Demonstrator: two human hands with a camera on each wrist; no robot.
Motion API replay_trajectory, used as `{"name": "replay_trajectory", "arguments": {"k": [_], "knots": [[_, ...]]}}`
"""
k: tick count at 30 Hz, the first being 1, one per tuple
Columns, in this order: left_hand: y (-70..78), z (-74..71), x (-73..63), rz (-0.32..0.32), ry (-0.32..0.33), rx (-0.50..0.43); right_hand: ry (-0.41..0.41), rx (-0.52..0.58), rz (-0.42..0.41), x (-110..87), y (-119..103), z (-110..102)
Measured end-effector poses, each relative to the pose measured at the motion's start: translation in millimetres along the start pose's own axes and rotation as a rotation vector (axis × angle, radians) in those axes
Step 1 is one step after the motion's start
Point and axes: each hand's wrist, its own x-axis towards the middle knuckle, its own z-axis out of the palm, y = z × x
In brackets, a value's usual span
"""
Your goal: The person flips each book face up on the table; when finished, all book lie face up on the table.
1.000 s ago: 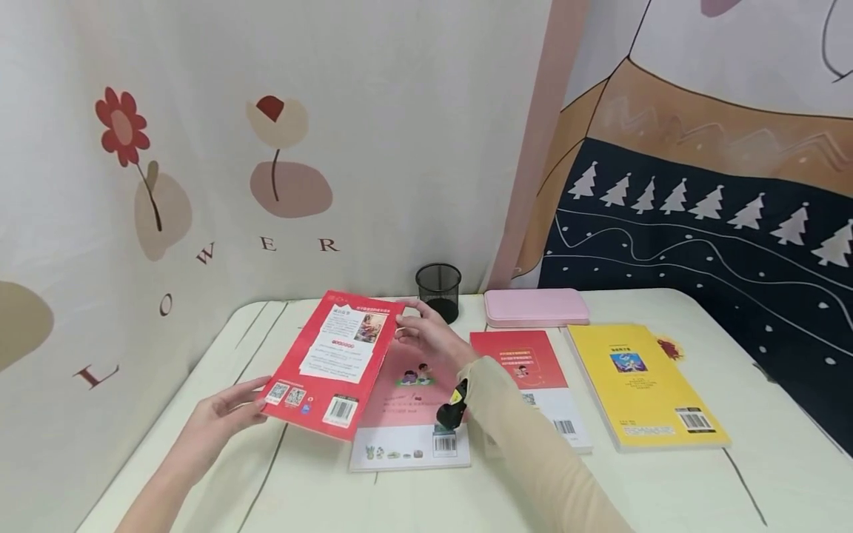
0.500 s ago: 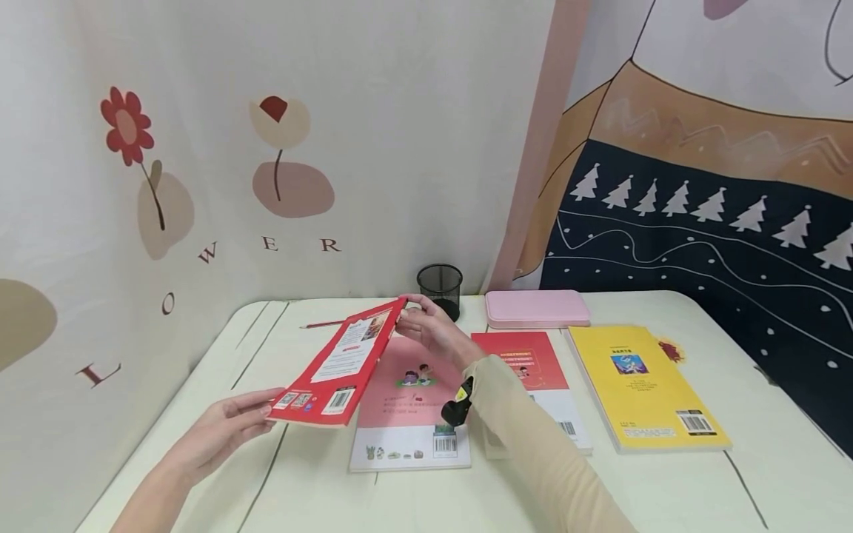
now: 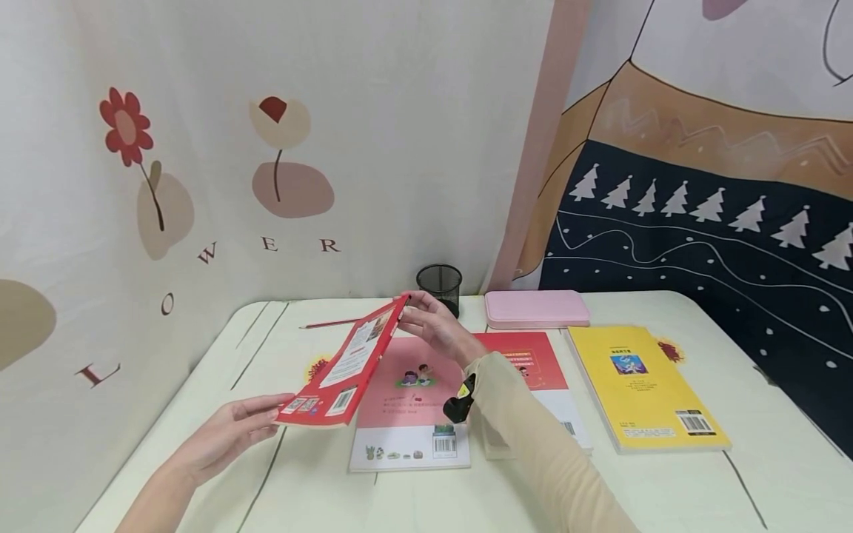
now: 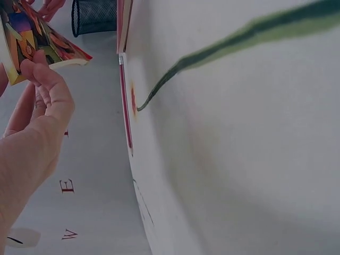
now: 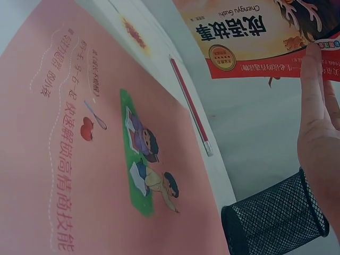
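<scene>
Both hands hold a red book (image 3: pixel 353 363) raised above the table and steeply tilted, its back cover with a white text panel towards the head camera. At its lower left corner the left hand (image 3: pixel 223 437) pinches it between thumb and fingers. The right hand (image 3: pixel 436 326) grips its upper right edge. In the right wrist view, the book's yellow and red front cover (image 5: pixel 255 32) shows, with the right hand (image 5: pixel 319 117) along its edge. Below it a pink and white book (image 3: pixel 413 437) lies flat on the table.
A red and white book (image 3: pixel 546 363), partly behind the right sleeve, and a yellow book (image 3: pixel 640 392) lie to the right. At the back are a pink case (image 3: pixel 536 307) and a black mesh pen holder (image 3: pixel 436 277). A red pencil (image 5: pixel 186 98) lies behind the raised book.
The red book has tipped to a steeper angle, uncovering the pencil and a printed flower on the table. The left hand has shifted down and slightly right; the right hand has barely moved.
</scene>
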Motion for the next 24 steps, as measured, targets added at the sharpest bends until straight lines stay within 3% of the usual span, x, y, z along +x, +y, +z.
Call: {"name": "replay_trajectory", "arguments": {"k": [5,15,24], "knots": [[-0.5,1.3,0.8,0.007,0.004,0.005,0.011,-0.023,-0.004,0.0,-0.8,-0.6],[-2.6,1.0,1.8,0.108,-0.165,-0.017,0.065,-0.140,-0.050,3.6,-4.2,0.7],[0.1,7.3,4.6,0.064,-0.162,-0.051,0.180,-0.167,-0.050,5.2,-4.3,2.8]]}}
